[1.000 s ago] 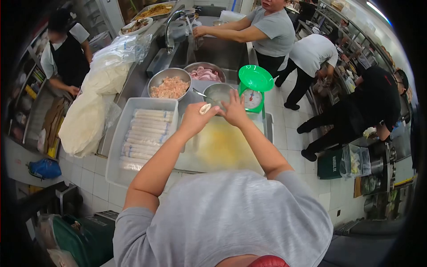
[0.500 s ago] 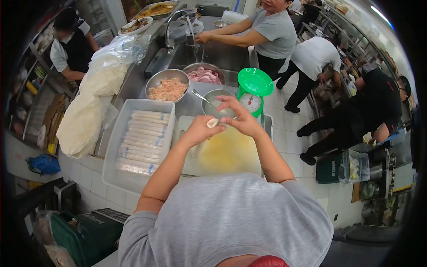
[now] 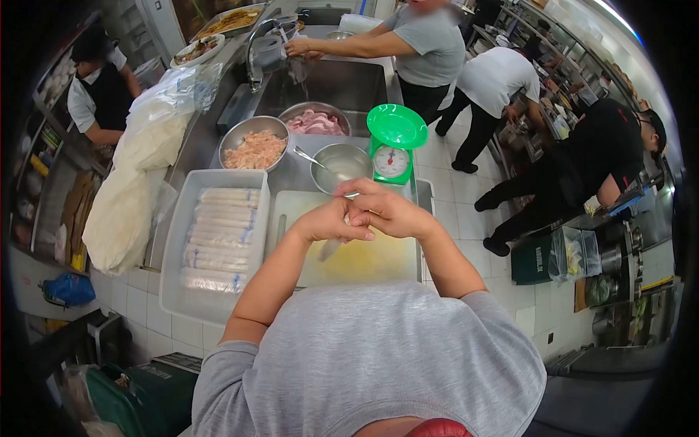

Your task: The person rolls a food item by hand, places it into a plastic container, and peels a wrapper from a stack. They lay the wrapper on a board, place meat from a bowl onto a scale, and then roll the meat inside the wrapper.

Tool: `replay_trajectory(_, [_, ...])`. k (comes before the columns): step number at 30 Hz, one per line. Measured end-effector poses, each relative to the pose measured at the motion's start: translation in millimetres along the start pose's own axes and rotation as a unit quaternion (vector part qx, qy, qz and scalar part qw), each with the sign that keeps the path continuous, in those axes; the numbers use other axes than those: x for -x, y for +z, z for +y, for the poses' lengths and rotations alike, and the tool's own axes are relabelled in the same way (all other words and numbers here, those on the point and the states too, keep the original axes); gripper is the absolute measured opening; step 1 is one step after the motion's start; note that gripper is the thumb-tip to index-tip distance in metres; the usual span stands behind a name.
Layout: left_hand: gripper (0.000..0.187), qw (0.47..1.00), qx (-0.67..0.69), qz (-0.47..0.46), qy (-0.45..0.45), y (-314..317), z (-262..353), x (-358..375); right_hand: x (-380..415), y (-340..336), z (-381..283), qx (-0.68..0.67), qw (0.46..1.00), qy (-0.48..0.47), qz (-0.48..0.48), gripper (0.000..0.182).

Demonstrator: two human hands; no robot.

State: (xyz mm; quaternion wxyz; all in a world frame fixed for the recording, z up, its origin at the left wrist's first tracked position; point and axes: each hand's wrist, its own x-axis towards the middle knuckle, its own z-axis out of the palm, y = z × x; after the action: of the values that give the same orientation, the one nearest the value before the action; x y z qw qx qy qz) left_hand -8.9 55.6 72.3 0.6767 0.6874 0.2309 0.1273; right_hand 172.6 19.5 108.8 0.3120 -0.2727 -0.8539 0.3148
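My left hand (image 3: 325,221) is closed round a small pale piece, mostly hidden by the fingers; its kind cannot be told. Against it presses my right hand (image 3: 389,209), thumb and fingers pinched at the same piece. Both hands are over a white cutting board (image 3: 291,211) with a yellowish smear on it. A greyish blade-like shape (image 3: 330,250) shows just under my left hand. Beyond my hands stands a metal bowl (image 3: 342,159) with a spoon (image 3: 306,154) leaning in it.
At left is a plastic tub (image 3: 169,255) of wrapped rolls. Behind stand bowls of minced meat (image 3: 253,149) and sliced meat (image 3: 317,122). A green scale (image 3: 393,162) borders the board. A person (image 3: 429,51) works at the sink (image 3: 349,84); others are at right and left.
My right hand has come down and in against my left; the pale piece is now mostly covered. The view has shifted slightly. At the sink, the person's hands have moved beside a clear container.
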Motion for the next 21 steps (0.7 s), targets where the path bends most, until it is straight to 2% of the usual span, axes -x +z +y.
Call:
replay_trajectory(2, [0.033, 0.998, 0.037, 0.012, 0.05, 2, 1, -1, -1, -1, -14, 0.022, 0.999, 0.025, 0.039, 0.007])
replay_trajectory(3, [0.037, 0.989, 0.043, 0.077, 0.122, 4, 0, -4, -2, -2, -19, 0.032, 0.997, 0.037, 0.057, 0.008])
replay_trajectory(5, [0.046, 0.942, 0.053, 0.204, 0.263, 13, -8, -11, -5, -1, -19, 0.088, 0.989, 0.0, 0.12, 0.008])
replay_trajectory(8, [0.048, 0.923, 0.005, 0.255, 0.288, 19, -25, -18, -7, 0, -24, 0.127, 0.977, -0.01, 0.17, 0.01])
replay_trajectory(11, [0.031, 0.916, 0.122, 0.294, 0.245, 39, -29, -30, -8, 6, -20, 0.16, 0.971, -0.012, 0.178, 0.012])
replay_trajectory(15, [0.012, 0.89, -0.007, 0.4, 0.218, 42, -26, -30, -7, 5, -32, 0.281, 0.94, -0.025, 0.19, 0.01])
replay_trajectory(18, [0.008, 0.873, -0.072, 0.427, 0.224, 44, -23, -27, 1, 5, -26, 0.277, 0.949, 0.011, 0.147, 0.011])
replay_trajectory(21, [0.008, 0.866, -0.101, 0.434, 0.228, 47, -36, -31, 5, 10, -18, 0.219, 0.968, 0.025, 0.119, 0.012])
